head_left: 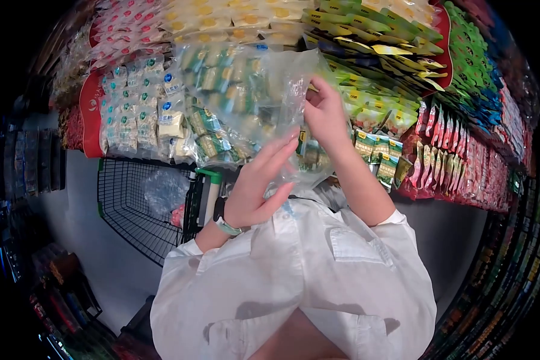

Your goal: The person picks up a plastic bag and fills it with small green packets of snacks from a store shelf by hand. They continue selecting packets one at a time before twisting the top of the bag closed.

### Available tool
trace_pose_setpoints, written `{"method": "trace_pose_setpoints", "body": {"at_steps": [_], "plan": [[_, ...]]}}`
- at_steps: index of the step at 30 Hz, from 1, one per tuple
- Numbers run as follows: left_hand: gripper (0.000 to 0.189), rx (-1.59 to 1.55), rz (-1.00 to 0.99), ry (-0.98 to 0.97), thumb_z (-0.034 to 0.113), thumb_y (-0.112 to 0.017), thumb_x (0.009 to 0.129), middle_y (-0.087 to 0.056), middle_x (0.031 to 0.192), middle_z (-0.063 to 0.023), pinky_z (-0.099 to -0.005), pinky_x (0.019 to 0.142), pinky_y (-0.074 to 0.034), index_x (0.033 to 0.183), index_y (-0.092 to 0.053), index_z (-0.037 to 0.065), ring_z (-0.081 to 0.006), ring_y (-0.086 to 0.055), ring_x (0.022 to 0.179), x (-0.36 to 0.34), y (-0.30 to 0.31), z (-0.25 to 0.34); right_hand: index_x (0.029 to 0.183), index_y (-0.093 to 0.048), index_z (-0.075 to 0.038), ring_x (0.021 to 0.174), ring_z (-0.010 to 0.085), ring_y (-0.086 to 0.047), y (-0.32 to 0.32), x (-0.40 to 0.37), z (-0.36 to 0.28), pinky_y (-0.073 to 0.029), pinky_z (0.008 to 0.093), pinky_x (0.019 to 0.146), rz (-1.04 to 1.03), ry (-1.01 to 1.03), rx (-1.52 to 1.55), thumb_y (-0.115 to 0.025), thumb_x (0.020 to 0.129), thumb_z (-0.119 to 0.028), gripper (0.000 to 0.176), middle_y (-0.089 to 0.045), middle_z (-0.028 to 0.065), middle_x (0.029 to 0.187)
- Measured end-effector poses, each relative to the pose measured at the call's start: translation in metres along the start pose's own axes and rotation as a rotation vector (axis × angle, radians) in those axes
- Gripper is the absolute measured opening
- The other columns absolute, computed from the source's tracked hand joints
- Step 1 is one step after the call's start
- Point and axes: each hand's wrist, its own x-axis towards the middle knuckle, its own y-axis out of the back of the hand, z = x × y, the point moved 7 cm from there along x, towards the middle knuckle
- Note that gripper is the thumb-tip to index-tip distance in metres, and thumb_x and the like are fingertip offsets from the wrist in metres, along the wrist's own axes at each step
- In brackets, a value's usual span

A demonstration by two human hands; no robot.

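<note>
A large clear plastic bag (246,90) spreads in front of me over the shelf, and green-and-cream packets show through it. My right hand (327,111) pinches the bag's right edge with curled fingers. Lower and to the left, my left hand (261,183) lies against the bag's lower part, its fingers stretched out and the thumb apart. A dark watch and a pale band are on the left wrist. Behind and left of the bag stand white packets (129,108) in rows.
A black wire shopping cart (141,204) with a green-ended handle stands at lower left, holding a clear plastic bag (165,192). Yellow-green packets (378,45) fill the upper right shelf. Red packets (441,162) hang at right. Red dividers (92,114) separate the rows.
</note>
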Motion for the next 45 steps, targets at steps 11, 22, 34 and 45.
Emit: {"method": "trace_pose_setpoints", "body": {"at_steps": [11,22,34,45], "plan": [[0.068,0.023,-0.056,0.021,-0.002,-0.059,0.082,-0.038,0.153,-0.0212,-0.0368,0.096,-0.045,0.147,-0.038,-0.002,-0.0220,-0.064,0.092,-0.002,-0.002,-0.004,0.095,-0.064,0.005,0.079,0.0078,-0.059,0.025,0.009,0.002,-0.049,0.0218,0.069,0.194,0.213,-0.272,-0.068,0.085,0.001,0.011,-0.056,0.0048,0.095],[0.067,0.050,-0.062,0.005,-0.002,-0.060,0.081,-0.038,0.152,-0.0214,-0.0381,0.100,-0.043,0.146,-0.040,-0.003,-0.0227,-0.065,0.094,0.003,0.000,-0.003,0.107,-0.067,0.000,0.088,0.0152,-0.063,0.002,0.028,-0.014,-0.051,0.0307,0.078,0.099,0.230,-0.488,-0.073,0.083,-0.005,0.025,-0.066,0.0050,0.098],[0.063,0.132,-0.043,-0.061,-0.003,-0.060,0.078,-0.048,0.145,-0.0213,-0.0413,0.104,-0.044,0.141,-0.048,-0.002,-0.0382,-0.053,0.127,0.008,0.006,0.003,0.120,-0.064,-0.003,0.095,0.0379,-0.065,-0.033,0.047,0.002,-0.051,0.0398,0.084,-0.076,0.437,-0.645,-0.058,0.086,0.001,0.035,-0.067,0.0212,0.105],[0.067,0.083,0.094,-0.023,0.000,-0.062,0.081,-0.043,0.148,-0.0252,-0.0403,0.109,-0.038,0.145,-0.042,-0.003,-0.0383,-0.047,0.134,0.005,0.009,-0.009,0.110,-0.065,0.001,0.097,0.0326,-0.067,0.002,0.000,-0.037,-0.054,0.0363,0.082,-0.164,0.370,-0.671,-0.061,0.088,0.003,0.023,-0.069,0.0147,0.105]]}}
